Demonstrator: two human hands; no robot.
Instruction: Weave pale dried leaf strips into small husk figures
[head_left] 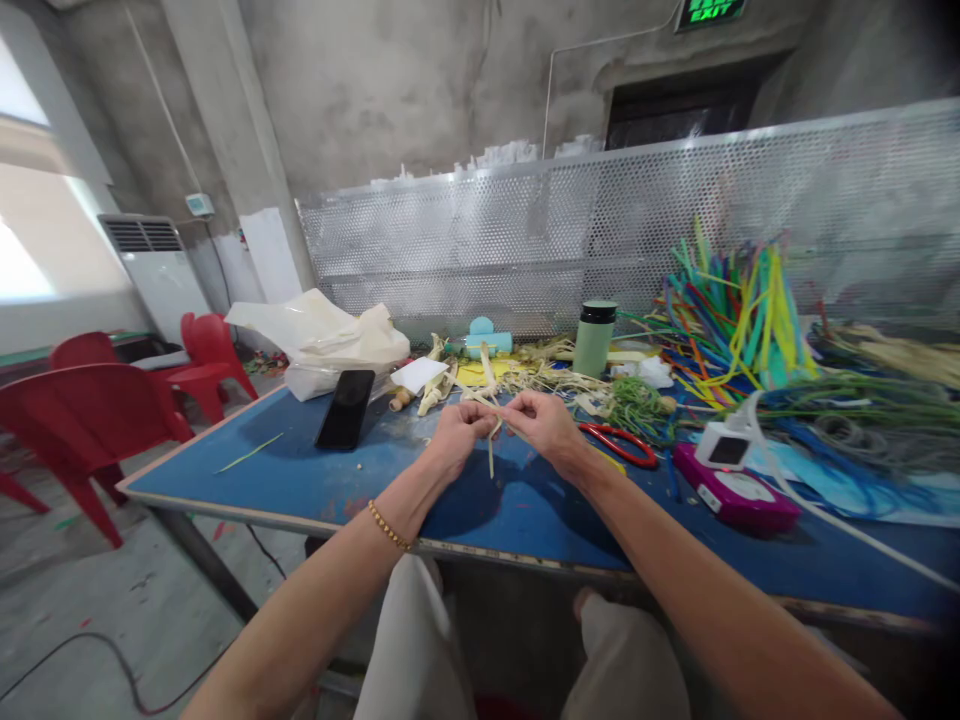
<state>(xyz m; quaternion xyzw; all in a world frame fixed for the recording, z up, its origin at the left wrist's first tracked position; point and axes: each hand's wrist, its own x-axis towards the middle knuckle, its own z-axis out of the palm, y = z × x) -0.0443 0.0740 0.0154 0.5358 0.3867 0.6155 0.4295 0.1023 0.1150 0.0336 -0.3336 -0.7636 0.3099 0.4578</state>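
Observation:
Both hands meet above the blue table [285,490], a little beyond its front edge. My left hand [459,437] is closed in a pinch on a pale straw strip [492,455], one end of which hangs below the fingers. Close beside it, my right hand [541,425] pinches the same pale strip work from the other side. More of the strip rises above the fingertips; how the pieces cross between the fingers is too small to tell. Red-handled scissors [637,460] lie just right of my right hand.
A black phone [346,410] and a white plastic bag [330,335] lie left. Behind the hands are dried straw scraps and a green thermos [595,340]. To the right are coloured strips [772,310], a magenta box [735,490] and a white cable [840,520].

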